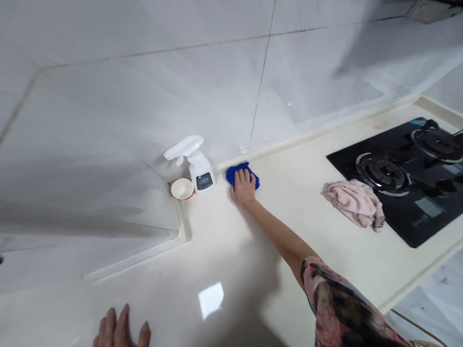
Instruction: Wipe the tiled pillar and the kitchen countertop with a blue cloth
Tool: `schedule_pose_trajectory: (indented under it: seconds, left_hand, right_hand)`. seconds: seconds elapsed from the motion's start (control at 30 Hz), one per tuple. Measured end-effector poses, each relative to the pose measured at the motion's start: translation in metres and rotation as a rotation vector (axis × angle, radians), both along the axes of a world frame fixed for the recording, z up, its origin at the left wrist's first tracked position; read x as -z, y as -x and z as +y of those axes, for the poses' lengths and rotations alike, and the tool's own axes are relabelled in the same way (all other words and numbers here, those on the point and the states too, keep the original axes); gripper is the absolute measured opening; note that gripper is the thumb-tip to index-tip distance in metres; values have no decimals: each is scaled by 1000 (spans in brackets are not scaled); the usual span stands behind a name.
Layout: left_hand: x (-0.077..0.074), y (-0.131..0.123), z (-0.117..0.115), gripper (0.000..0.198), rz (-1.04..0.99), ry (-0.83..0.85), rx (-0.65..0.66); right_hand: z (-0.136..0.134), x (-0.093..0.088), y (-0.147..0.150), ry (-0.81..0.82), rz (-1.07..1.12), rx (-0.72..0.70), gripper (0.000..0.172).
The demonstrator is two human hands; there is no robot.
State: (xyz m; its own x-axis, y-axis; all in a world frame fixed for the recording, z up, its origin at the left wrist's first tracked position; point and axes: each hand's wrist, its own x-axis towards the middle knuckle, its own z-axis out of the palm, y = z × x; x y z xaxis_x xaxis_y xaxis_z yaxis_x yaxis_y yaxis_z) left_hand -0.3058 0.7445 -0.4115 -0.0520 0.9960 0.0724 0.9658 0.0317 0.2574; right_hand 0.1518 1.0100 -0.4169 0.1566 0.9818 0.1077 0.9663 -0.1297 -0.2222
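Observation:
My right hand (pixel 244 187) reaches far across the cream countertop (pixel 295 227) and presses down on a blue cloth (pixel 239 171) at the foot of the tiled wall. Its fingers lie on top of the cloth, curled over it. Just left of the cloth stand a white spray bottle (pixel 199 167) and a small white bowl (pixel 182 188) in the corner. My left hand (pixel 119 339) rests flat on the near part of the counter with its fingers stretched out, holding nothing.
A crumpled pink cloth (pixel 354 201) lies at the left edge of a black glass gas hob (pixel 420 185) with two burners. White wall tiles (pixel 174 94) rise behind the counter. The counter's front edge (pixel 431 272) runs at the lower right.

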Motion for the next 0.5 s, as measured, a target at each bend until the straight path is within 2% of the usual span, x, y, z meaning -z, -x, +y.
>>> schedule_pose_trajectory:
  seconds: [0.07,0.13,0.3,0.4,0.5]
  left_hand:
    - [-1,-1,0,76,5,-2,-3]
    - [-1,0,0,77,10,7,-9]
    - [-1,3,-2,76,8,-9,-3]
    - [1,5,-3,74,15,-17,-1]
    - [2,6,-4,74,24,-26,3]
  right_hand:
    - [-8,-4,12,4,43,-135,71]
    - [-16,-9,11,27,68,-243,69]
    - [-31,-16,-17,83,64,-496,65]
    - [-30,-18,-26,121,38,-557,65]
    - [-17,-18,-21,130,9,-522,67]
